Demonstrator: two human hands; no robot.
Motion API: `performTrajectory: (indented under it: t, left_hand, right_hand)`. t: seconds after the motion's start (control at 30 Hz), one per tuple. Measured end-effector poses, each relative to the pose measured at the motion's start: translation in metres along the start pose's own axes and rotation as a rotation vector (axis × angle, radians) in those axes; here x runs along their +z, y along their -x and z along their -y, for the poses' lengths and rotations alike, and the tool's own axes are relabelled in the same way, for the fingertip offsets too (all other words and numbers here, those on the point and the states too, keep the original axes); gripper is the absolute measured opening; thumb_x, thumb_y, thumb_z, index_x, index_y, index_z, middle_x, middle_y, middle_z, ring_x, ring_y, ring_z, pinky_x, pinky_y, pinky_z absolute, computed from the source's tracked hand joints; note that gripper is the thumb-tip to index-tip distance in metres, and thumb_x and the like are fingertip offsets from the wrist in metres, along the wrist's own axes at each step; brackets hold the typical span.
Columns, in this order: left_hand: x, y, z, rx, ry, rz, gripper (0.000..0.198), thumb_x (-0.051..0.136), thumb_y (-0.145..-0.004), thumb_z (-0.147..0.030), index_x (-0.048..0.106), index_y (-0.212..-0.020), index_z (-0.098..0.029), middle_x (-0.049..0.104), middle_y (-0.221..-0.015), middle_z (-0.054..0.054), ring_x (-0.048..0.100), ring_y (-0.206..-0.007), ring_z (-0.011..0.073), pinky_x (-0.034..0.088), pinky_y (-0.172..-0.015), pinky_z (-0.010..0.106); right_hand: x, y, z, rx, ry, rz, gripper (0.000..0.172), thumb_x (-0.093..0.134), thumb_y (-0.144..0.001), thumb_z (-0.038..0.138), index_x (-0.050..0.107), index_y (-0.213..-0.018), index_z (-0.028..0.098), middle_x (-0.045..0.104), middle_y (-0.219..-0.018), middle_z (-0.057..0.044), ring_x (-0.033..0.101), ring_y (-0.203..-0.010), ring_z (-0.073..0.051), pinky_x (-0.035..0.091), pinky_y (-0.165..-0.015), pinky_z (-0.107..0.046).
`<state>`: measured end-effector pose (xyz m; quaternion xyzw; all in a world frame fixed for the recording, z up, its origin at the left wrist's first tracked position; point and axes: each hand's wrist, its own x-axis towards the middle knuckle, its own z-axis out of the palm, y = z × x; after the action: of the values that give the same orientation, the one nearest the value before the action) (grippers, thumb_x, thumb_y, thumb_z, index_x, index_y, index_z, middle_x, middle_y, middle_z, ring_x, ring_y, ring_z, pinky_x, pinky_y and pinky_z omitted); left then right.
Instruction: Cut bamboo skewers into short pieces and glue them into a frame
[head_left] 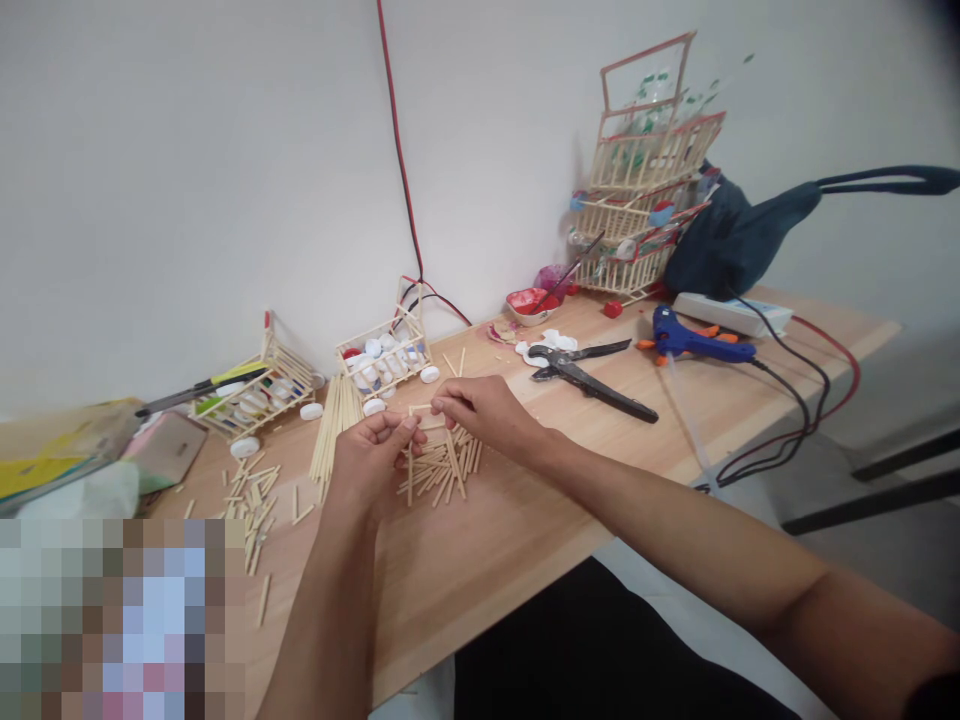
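My left hand [373, 452] is closed, thumb and fingers pinching the left side of a small frame of thin wooden sticks [430, 424]. On the opposite side, my right hand [480, 408] pinches the same frame near its upper corner. Two longer sticks run down from the frame toward me. Beneath it lies a pile of short wooden sticks [439, 470], partly covered by the frame and my hands. A bundle of long sticks [335, 425] rests just beyond my left hand. Behind it stands a small stick cart [386, 350] filled with white bottle caps.
Another stick cart [259, 395] stands left, near scattered short sticks [255, 500]. To the right lie black cutters [589, 380] and a blue glue gun [694, 340] with a cable. Stacked stick baskets [637, 220], a red paint dish [532, 305] and a power strip [731, 313] are behind.
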<state>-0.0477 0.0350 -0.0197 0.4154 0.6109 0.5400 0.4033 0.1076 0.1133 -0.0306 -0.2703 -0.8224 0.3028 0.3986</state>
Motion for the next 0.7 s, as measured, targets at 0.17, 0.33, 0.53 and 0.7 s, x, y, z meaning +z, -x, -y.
performTrajectory:
  t: [0.17,0.33,0.53,0.7]
  left_hand:
    - [0.0006,0.0006,-0.0009,0.006,-0.010,-0.008,0.039,0.081,-0.055,-0.047,0.065,-0.066,-0.014,0.065,-0.064,0.005,0.052,-0.054,0.0103,0.033,-0.046,0.019]
    - [0.0005,0.0004,-0.0008,-0.001,0.002,-0.002,0.038,0.081,-0.055,-0.046,0.065,-0.066,-0.013,0.065,-0.064,0.005,0.051,-0.053,0.0095,0.033,-0.046,0.019]
    - [0.0012,0.0013,-0.0017,0.008,-0.005,-0.004,0.039,0.081,-0.054,-0.047,0.065,-0.065,-0.014,0.065,-0.064,0.005,0.051,-0.053,0.0099,0.033,-0.046,0.019]
    - [0.0012,0.0009,-0.0012,0.011,-0.009,-0.009,0.039,0.081,-0.054,-0.048,0.065,-0.065,-0.014,0.064,-0.063,0.005,0.052,-0.054,0.0105,0.033,-0.046,0.019]
  right_hand:
    - [0.0001,0.0002,-0.0005,-0.017,-0.002,-0.004,0.019,0.053,-0.087,0.017,0.065,-0.072,0.015,0.064,-0.063,0.003,0.054,-0.060,-0.007,0.035,-0.063,-0.018]
    - [0.0008,0.0001,-0.0016,-0.014,-0.012,-0.009,0.019,0.054,-0.087,0.017,0.065,-0.071,0.015,0.064,-0.062,0.003,0.054,-0.059,-0.007,0.035,-0.061,-0.018]
    - [0.0010,-0.0003,-0.0021,-0.005,-0.003,-0.006,0.020,0.054,-0.087,0.017,0.065,-0.070,0.015,0.063,-0.063,0.003,0.053,-0.059,-0.008,0.034,-0.061,-0.019]
    - [0.0006,-0.0001,-0.0010,-0.006,0.000,-0.001,0.020,0.054,-0.087,0.018,0.064,-0.070,0.015,0.063,-0.063,0.003,0.052,-0.058,-0.008,0.034,-0.061,-0.019]
